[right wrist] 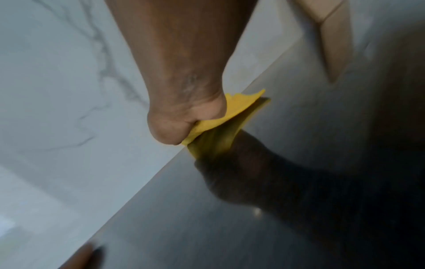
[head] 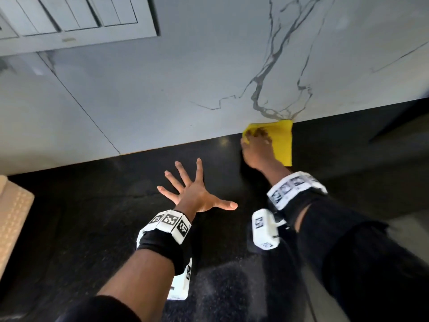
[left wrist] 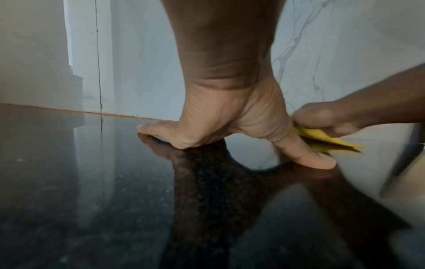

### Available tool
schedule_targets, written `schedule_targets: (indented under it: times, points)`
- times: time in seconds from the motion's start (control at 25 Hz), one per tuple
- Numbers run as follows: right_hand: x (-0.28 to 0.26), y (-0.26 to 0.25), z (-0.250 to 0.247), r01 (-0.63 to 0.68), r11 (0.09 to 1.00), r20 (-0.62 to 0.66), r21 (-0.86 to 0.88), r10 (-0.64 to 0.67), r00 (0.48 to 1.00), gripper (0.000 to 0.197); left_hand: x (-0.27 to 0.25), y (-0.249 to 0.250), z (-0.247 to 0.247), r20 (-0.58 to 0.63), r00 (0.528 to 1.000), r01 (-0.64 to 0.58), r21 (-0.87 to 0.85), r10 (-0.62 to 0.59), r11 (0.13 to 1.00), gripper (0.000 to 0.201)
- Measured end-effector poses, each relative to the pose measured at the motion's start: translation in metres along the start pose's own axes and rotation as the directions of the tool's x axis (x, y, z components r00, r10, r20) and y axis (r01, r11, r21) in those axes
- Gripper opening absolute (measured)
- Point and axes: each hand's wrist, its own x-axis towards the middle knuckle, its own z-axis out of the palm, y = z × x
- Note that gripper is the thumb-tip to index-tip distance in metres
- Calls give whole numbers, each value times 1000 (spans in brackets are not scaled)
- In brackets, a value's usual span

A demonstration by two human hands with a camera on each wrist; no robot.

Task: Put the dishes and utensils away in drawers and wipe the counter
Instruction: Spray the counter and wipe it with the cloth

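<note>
My left hand lies flat on the glossy black stone worktop, fingers spread wide and straight, thumb out to the side, gripping nothing. My right hand presses down on a folded yellow cleaning cloth, fingers curled over its far edge; the cloth sits at the back of the worktop, right where it meets the white marble-veined wall. The two hands are near each other but apart. A beige patterned object sits at the worktop's left end.
</note>
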Motion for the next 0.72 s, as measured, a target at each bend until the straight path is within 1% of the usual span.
schedule_targets:
  times: [0.04, 0.08, 0.12, 0.16, 0.2, 0.24, 0.32, 0.36, 0.4, 0.44, 0.48, 0.52, 0.56, 0.6, 0.64, 0.68, 0.72]
  points:
    - [-12, -29, 11, 69, 998, 1, -1, -69, 998, 52, 0, 1, 0, -5, 1000, 7, 3, -7, 1000, 167]
    - [-25, -55, 23, 176, 984, 15, -2, -176, 984, 53, 0, 2, 0, -9, 1000, 22, 11, -22, 1000, 170]
    - [-40, -80, 30, 297, 955, 72, 24, -298, 952, 53, -1, 3, 0, -12, 999, 43, 22, -43, 999, 172]
    - [-47, -92, 35, 388, 917, 132, 91, -397, 908, 51, -3, 4, -1, -11, 998, 64, 35, -64, 997, 174]
    - [-54, -98, 33, 441, 882, 162, 165, -465, 870, 50, -4, 5, -2, -5, 997, 77, 41, -77, 996, 176]
    - [-52, -89, 29, 474, 853, 174, 220, -512, 841, 49, -6, 5, -3, 3, 997, 77, 42, -78, 996, 177]
    - [-52, -51, 21, 543, 813, 169, 209, -577, 799, 48, -9, 6, -5, 16, 998, 57, 32, -57, 998, 177]
    - [-51, -23, 16, 548, 817, 166, 177, -574, 802, 48, -10, 6, -7, 20, 998, 51, 13, -51, 999, 176]
    - [-50, 13, 9, 501, 852, 144, 153, -521, 841, 49, -11, 6, -7, 24, 999, 45, -3, -45, 999, 175]
    - [-48, 54, -1, 406, 904, 98, 133, -420, 902, 49, -11, 5, -7, 30, 999, 34, -6, -33, 999, 175]
    - [-47, 92, -10, 282, 951, 37, 131, -288, 957, 50, -11, 4, -6, 37, 999, 26, 5, -26, 1000, 174]
    - [-46, 122, -19, 151, 978, -1, 141, -153, 988, 50, -10, 5, -7, 44, 999, 29, 10, -29, 1000, 174]
    - [-47, 137, -25, 32, 990, -4, 136, -32, 999, 49, -9, 5, -8, 50, 998, 39, 6, -39, 999, 174]
    - [-52, 135, -25, -54, 992, 0, 112, 54, 999, 49, -10, 7, -10, 53, 998, 46, 5, -47, 999, 174]
    - [-60, 121, -19, -84, 994, -6, 71, 85, 996, 50, -12, 8, -10, 53, 998, 44, 12, -44, 999, 173]
    - [-71, 97, -9, -55, 998, 3, 31, 55, 999, 51, -13, 8, -10, 56, 998, 39, 22, -40, 999, 173]
    - [-88, 70, 4, 32, 999, 29, 21, -32, 999, 52, -14, 8, -9, 59, 997, 38, 29, -40, 999, 173]
